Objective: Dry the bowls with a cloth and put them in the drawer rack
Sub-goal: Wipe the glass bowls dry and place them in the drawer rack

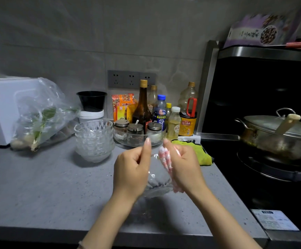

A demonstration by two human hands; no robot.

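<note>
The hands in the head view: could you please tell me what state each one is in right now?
Left hand: closed on the glass bowl, gripping its rim.
Right hand: closed on the pink-and-white cloth.

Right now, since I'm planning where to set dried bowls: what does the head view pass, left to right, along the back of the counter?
White appliance → plastic bag of greens → stack of glass bowls → tray of spice jars → green cloth → lidded pot.
</note>
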